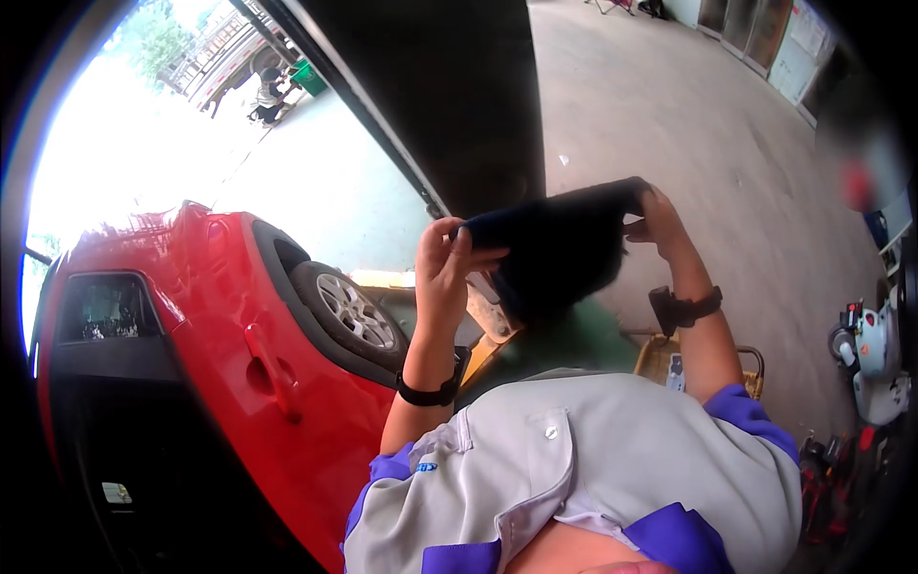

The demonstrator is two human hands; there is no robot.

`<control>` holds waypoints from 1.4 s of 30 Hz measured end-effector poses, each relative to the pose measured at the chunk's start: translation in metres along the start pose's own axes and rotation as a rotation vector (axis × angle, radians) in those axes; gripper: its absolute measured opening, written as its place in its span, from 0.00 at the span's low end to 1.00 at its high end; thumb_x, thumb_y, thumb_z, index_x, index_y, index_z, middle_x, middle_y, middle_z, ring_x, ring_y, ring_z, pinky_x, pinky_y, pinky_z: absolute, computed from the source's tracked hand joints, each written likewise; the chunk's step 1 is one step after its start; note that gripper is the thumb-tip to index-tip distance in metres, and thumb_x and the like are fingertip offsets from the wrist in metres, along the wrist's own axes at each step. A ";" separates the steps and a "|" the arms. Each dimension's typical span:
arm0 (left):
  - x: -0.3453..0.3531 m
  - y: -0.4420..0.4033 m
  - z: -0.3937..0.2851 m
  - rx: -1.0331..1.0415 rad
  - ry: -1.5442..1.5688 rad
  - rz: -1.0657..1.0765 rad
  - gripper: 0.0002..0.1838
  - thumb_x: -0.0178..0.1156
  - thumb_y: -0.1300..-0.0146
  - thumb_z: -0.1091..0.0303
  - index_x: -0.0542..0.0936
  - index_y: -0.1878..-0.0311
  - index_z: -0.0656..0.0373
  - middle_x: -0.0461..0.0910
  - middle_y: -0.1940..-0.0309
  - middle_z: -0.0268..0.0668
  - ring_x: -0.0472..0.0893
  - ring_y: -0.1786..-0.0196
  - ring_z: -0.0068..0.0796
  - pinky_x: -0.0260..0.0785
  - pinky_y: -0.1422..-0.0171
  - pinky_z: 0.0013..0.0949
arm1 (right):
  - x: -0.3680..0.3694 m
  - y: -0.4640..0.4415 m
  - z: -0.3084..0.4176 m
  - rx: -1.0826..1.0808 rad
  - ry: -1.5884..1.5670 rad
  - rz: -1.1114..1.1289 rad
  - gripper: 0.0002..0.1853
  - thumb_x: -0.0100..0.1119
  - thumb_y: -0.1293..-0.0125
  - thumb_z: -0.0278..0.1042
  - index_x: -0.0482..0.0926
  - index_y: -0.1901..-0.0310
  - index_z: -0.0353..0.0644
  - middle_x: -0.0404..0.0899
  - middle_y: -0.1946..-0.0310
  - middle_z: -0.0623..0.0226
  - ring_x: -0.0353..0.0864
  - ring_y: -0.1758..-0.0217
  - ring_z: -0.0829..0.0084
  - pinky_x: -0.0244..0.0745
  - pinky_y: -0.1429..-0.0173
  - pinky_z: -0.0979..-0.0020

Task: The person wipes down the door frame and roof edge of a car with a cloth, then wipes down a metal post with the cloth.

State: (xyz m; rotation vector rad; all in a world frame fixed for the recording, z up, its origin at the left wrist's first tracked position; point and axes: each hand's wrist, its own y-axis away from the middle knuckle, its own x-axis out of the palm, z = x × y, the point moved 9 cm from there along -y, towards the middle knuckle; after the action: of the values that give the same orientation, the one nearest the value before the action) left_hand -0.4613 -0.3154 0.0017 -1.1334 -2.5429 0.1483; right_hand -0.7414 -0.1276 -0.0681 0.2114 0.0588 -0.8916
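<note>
A dark, nearly black cloth (559,251) is stretched out in front of my chest, held up between both hands. My left hand (446,263) grips its left edge, with the thumb on top and some fingers extended. At the upper right corner, my right hand (657,220) pinches the cloth, its fingers curled. The lower edge hangs loose and looks fuzzy. Both wrists carry black bands.
A red car (234,316) with a silver-spoked wheel (354,311) stands close on my left. Below the cloth is a yellow basket (654,358). A tall black panel (459,96) rises ahead. Tools and a white machine (878,349) stand right. Outside, a person (271,96) crouches.
</note>
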 end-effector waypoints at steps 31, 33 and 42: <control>0.130 -0.125 0.024 0.186 -1.890 -0.079 0.37 0.60 0.46 0.60 0.68 0.29 0.54 0.79 0.54 0.47 0.79 0.60 0.43 0.66 0.53 0.49 | 0.099 -0.106 0.146 -0.979 0.249 0.561 0.40 0.70 0.47 0.24 0.62 0.32 0.40 0.78 0.48 0.45 0.80 0.44 0.49 0.77 0.41 0.60; 0.134 -0.131 -0.023 0.240 -1.896 -0.433 0.39 0.59 0.42 0.57 0.63 0.28 0.62 0.75 0.47 0.58 0.76 0.49 0.56 0.62 0.42 0.57 | 0.081 -0.103 0.197 -1.193 0.049 0.504 0.46 0.74 0.50 0.24 0.58 0.30 0.37 0.74 0.43 0.43 0.77 0.40 0.48 0.74 0.38 0.58; 0.151 -0.141 -0.080 0.550 -1.984 -0.835 0.48 0.53 0.33 0.47 0.43 0.26 0.75 0.51 0.33 0.73 0.57 0.37 0.79 0.47 0.34 0.71 | 0.105 -0.095 0.234 -1.304 -0.142 0.721 0.41 0.62 0.44 0.27 0.59 0.27 0.41 0.50 0.26 0.40 0.55 0.27 0.33 0.58 0.25 0.50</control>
State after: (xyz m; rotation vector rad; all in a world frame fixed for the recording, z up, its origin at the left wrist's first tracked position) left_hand -0.6248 -0.3025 0.1506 1.0377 -3.3448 2.4400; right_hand -0.7580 -0.3146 0.1312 -0.9975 0.3877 -0.0233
